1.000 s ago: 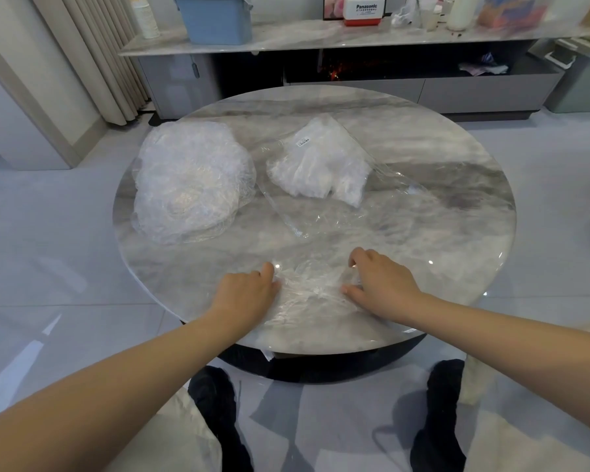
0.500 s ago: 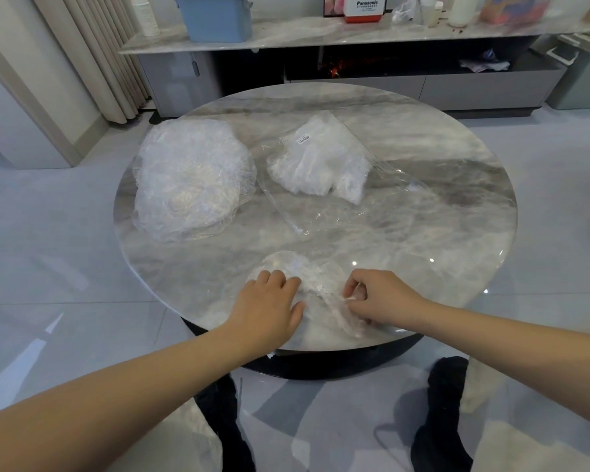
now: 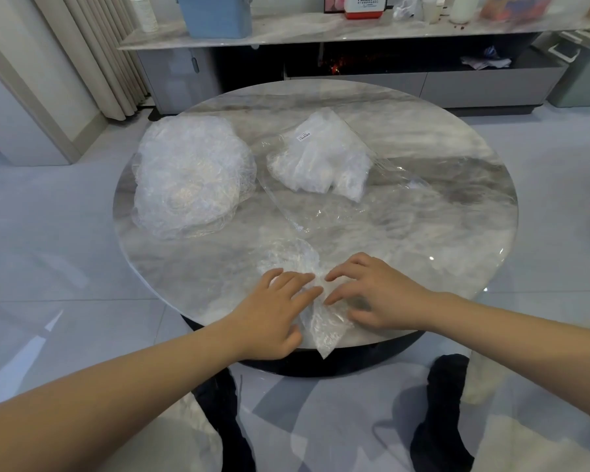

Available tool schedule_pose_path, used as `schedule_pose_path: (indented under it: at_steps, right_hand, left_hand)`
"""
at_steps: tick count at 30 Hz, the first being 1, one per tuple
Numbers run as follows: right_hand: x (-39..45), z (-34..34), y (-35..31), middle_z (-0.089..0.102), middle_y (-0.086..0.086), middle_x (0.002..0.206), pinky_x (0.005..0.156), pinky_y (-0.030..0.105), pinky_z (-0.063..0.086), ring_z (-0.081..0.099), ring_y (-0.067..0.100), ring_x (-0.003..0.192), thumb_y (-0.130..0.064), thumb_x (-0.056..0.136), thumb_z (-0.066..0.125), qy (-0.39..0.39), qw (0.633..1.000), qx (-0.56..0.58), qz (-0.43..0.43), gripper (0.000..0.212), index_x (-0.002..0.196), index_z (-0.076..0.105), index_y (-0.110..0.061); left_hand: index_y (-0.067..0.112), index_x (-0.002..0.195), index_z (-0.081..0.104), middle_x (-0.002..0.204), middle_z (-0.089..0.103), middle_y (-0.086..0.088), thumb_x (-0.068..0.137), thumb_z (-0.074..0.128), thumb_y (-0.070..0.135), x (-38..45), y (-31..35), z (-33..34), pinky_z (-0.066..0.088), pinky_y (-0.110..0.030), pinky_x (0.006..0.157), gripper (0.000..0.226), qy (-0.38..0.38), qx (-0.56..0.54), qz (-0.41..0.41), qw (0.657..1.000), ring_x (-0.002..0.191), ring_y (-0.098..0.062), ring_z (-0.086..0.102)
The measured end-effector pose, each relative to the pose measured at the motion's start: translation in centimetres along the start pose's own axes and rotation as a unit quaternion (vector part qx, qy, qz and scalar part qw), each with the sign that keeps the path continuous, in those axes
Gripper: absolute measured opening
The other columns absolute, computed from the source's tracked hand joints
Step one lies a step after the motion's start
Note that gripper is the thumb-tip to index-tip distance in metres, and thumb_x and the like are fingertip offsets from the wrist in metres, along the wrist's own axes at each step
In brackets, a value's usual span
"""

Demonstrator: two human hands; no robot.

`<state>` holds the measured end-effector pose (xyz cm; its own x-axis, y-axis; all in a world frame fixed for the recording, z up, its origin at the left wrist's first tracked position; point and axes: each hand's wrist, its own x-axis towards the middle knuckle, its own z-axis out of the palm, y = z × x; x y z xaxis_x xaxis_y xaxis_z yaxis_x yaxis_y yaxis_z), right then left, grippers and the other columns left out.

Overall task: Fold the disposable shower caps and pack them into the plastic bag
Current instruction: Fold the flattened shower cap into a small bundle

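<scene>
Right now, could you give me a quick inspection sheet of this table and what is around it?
Surface: round marble table, glossy.
Job's things: cap lying at the near edge under both hands; pile of caps far left; plastic bag in the middle, part filled.
Clutter: nothing seen.
Hands: left hand and right hand press the cap with straight fingers.
Cables: nothing seen.
Surroundings: low cabinet behind with a blue bin, curtain to the left, tiled floor.
</scene>
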<state>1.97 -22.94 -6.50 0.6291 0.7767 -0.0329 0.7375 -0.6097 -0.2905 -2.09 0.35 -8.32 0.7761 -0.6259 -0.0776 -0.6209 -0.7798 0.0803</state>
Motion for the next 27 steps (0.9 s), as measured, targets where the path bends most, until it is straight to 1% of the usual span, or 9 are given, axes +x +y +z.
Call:
schedule_pose_path:
  at_steps: [2, 5, 9, 11, 14, 18, 21, 24, 27]
  right_hand:
    - [0.1, 0.3, 0.5, 0.051, -0.010, 0.134, 0.101, 0.030, 0.031, 0.038, 0.016, 0.120, -0.031, 0.083, 0.066, -0.024, 1.000, -0.020, -0.005, 0.033, 0.116, 0.066, -0.036]
    - [0.2, 0.9, 0.8, 0.062, -0.008, 0.119, 0.092, 0.031, 0.039, 0.048, 0.019, 0.109, -0.036, 0.080, 0.066, 0.027, 1.000, -0.006, -0.012, 0.026, 0.106, 0.072, -0.035]
    - [0.3, 1.8, 0.5, 0.067, -0.009, 0.099, 0.077, 0.031, 0.051, 0.045, 0.010, 0.095, -0.039, 0.080, 0.054, 0.104, 0.995, 0.009, -0.008, 0.024, 0.083, 0.076, -0.030]
    - [0.5, 1.8, 0.2, 0.066, -0.010, 0.099, 0.078, 0.031, 0.049, 0.044, 0.010, 0.096, -0.038, 0.080, 0.052, 0.107, 0.994, 0.006, -0.012, 0.025, 0.077, 0.075, -0.028]
    - [0.6, 1.6, -0.1, 0.065, -0.011, 0.108, 0.092, 0.031, 0.039, 0.042, 0.009, 0.106, -0.027, 0.082, 0.061, 0.095, 0.994, 0.056, 0.018, 0.013, 0.078, 0.073, -0.024]
    - [0.7, 1.4, -0.4, 0.062, -0.017, 0.111, 0.102, 0.023, 0.026, 0.036, 0.001, 0.112, -0.021, 0.082, 0.067, 0.075, 0.986, 0.142, 0.035, 0.006, 0.079, 0.072, -0.023]
    - [0.7, 0.9, -0.6, 0.064, -0.017, 0.105, 0.102, 0.020, 0.025, 0.038, 0.000, 0.110, -0.021, 0.084, 0.068, 0.066, 0.984, 0.161, 0.048, 0.005, 0.080, 0.072, -0.022]
    - [0.6, 0.7, -0.6, 0.067, -0.018, 0.097, 0.101, 0.024, 0.030, 0.044, 0.001, 0.108, -0.023, 0.084, 0.068, 0.061, 0.983, 0.163, 0.054, 0.005, 0.083, 0.072, -0.024]
    - [0.4, 0.3, -0.6, 0.062, -0.020, 0.096, 0.098, 0.018, 0.031, 0.050, 0.001, 0.108, -0.036, 0.087, 0.060, 0.055, 0.979, 0.178, 0.080, 0.017, 0.091, 0.073, -0.026]
  left_hand:
    - [0.019, 0.145, 0.036, 0.151, 0.032, -0.012, 0.074, 0.033, 0.036, -0.1, 0.1, 0.2, 0.016, -0.041, 0.113, 0.073, -0.024, -0.016, 0.017, 0.999, 0.137, -0.028, 0.033]
    - [0.026, 0.151, 0.011, 0.159, 0.008, -0.008, 0.075, 0.022, 0.042, -0.3, -0.3, 0.5, 0.001, -0.034, 0.117, 0.079, -0.056, -0.059, 0.023, 0.996, 0.147, -0.023, 0.004]
    - [0.032, 0.151, 0.006, 0.160, -0.002, -0.001, 0.076, 0.021, 0.056, -0.1, -0.6, 0.6, -0.009, -0.028, 0.117, 0.080, -0.076, -0.091, 0.025, 0.993, 0.146, -0.014, -0.010]
    - [0.032, 0.151, 0.012, 0.160, 0.003, 0.002, 0.077, 0.026, 0.064, 0.0, -0.5, 0.5, -0.008, -0.025, 0.115, 0.081, -0.066, -0.121, 0.018, 0.990, 0.146, -0.011, -0.007]
    - [0.032, 0.149, 0.023, 0.158, 0.014, 0.004, 0.078, 0.040, 0.069, 0.1, -0.1, 0.3, -0.004, -0.016, 0.112, 0.081, -0.038, -0.168, 0.002, 0.985, 0.145, -0.006, 0.002]
    - [0.032, 0.144, 0.036, 0.153, 0.030, 0.007, 0.085, 0.062, 0.050, -0.1, 0.4, -0.2, -0.003, -0.001, 0.103, 0.067, 0.003, -0.207, -0.026, 0.978, 0.142, -0.003, 0.016]
    - [0.034, 0.141, 0.041, 0.151, 0.035, 0.004, 0.090, 0.056, 0.041, -0.1, 0.4, -0.3, 0.003, -0.008, 0.109, 0.053, 0.001, -0.214, -0.029, 0.976, 0.141, -0.005, 0.022]
    - [0.034, 0.136, 0.048, 0.147, 0.041, 0.003, 0.091, 0.035, 0.047, -0.3, 0.1, -0.2, 0.015, -0.017, 0.114, 0.049, -0.004, -0.231, -0.022, 0.973, 0.139, -0.007, 0.029]
    - [0.028, 0.129, 0.058, 0.143, 0.044, 0.011, 0.100, 0.040, 0.035, -0.6, 0.1, -0.4, 0.024, -0.016, 0.111, 0.035, 0.001, -0.270, -0.019, 0.963, 0.133, 0.003, 0.031]
